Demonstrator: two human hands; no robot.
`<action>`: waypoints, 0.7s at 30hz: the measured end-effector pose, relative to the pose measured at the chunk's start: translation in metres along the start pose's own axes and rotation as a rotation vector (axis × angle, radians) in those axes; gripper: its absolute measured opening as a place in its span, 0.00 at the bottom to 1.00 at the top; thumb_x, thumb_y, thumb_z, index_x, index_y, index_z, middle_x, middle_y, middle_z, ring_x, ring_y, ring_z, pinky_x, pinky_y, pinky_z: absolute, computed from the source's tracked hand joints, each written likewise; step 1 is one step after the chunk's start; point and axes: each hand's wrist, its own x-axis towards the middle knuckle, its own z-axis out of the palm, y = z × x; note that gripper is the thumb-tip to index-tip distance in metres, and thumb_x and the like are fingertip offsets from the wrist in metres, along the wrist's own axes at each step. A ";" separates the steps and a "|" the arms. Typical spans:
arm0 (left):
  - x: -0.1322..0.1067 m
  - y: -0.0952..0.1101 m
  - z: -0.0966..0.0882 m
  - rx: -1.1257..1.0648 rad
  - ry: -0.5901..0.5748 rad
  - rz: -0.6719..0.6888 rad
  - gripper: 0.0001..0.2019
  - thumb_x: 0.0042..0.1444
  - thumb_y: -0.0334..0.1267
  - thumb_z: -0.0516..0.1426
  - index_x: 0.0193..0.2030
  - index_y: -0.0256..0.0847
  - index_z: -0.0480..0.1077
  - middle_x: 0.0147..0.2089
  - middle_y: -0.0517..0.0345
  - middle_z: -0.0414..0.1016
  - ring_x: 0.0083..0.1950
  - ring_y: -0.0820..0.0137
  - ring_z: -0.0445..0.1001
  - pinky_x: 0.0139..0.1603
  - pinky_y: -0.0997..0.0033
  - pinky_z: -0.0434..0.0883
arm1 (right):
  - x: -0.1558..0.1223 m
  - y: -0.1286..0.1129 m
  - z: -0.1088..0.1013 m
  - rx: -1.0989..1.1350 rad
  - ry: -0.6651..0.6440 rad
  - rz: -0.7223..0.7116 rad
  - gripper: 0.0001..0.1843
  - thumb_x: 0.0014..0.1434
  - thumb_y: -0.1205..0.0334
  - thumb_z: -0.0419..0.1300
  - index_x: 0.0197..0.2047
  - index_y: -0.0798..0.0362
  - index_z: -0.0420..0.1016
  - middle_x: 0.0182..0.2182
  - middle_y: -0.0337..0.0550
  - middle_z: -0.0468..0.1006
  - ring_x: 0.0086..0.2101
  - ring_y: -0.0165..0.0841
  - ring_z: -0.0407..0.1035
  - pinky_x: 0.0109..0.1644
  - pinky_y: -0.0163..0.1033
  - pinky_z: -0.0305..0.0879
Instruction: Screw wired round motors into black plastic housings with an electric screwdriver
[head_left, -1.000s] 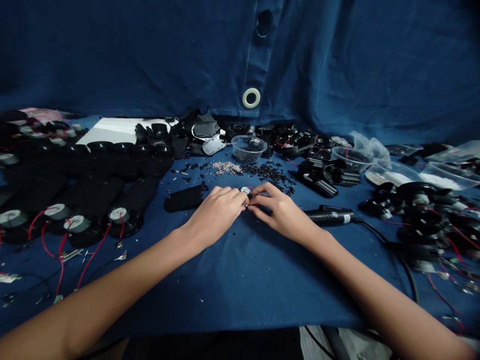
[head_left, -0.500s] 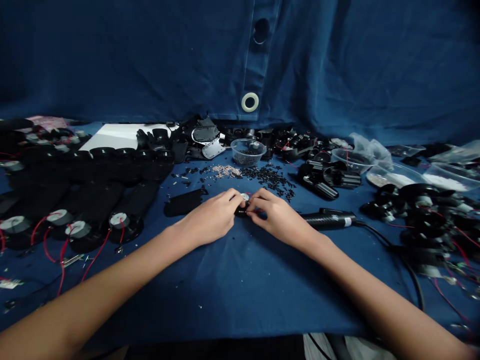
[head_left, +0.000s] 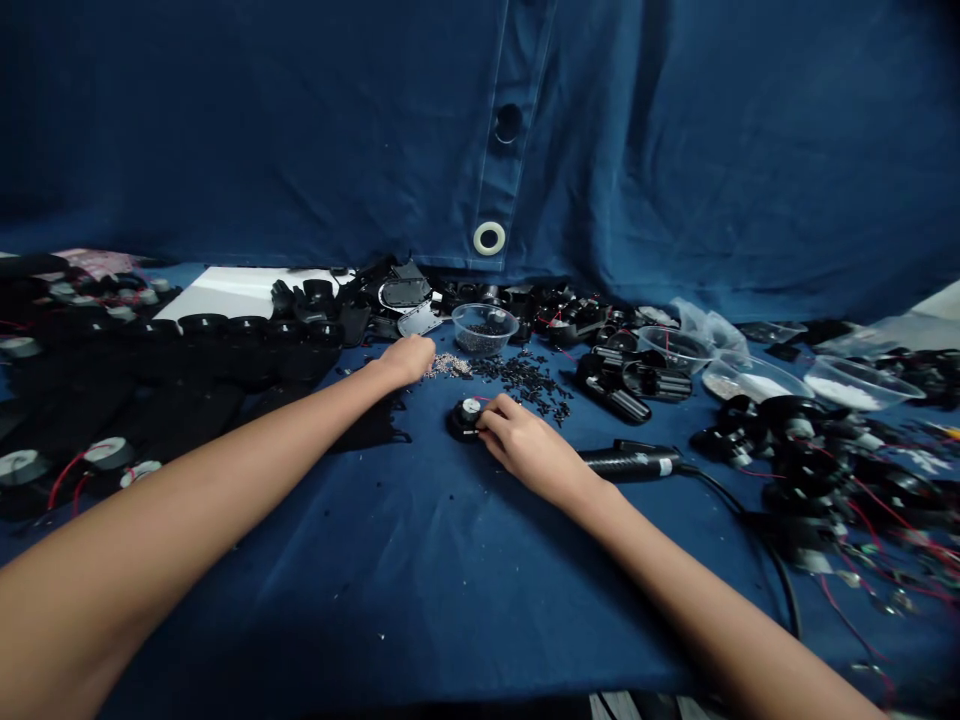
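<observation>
My right hand (head_left: pixel 525 447) rests on the blue cloth, its fingers pinched on a small black round part with a white top (head_left: pixel 466 415). My left hand (head_left: pixel 409 358) is stretched far forward, with curled fingers at a little heap of silvery screws (head_left: pixel 450 367). Whether it holds a screw is hidden. Just right of that heap lies a scatter of small black bits (head_left: pixel 529 378). A clear plastic bowl (head_left: pixel 484 329) with dark bits stands behind them.
A black electric screwdriver (head_left: pixel 634 462) with a cable lies right of my right hand. Black round parts with red wires (head_left: pixel 112 455) crowd the left side; more black parts and clear bowls (head_left: pixel 855 382) fill the right. A blue curtain with a grommet (head_left: pixel 488 238) hangs behind.
My left hand has let go of the small round part and reached forward to the screw heap. The right hand stays on the part. The view has tipped upward a little.
</observation>
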 end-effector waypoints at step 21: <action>0.014 -0.036 0.003 -0.091 -0.020 -0.031 0.09 0.51 0.34 0.55 0.31 0.34 0.76 0.31 0.50 0.76 0.36 0.66 0.73 0.39 0.75 0.66 | -0.076 0.006 -0.029 0.109 -0.146 1.284 0.52 0.58 0.35 0.41 0.68 0.69 0.31 0.36 0.61 0.77 0.36 0.47 0.75 0.42 0.51 0.66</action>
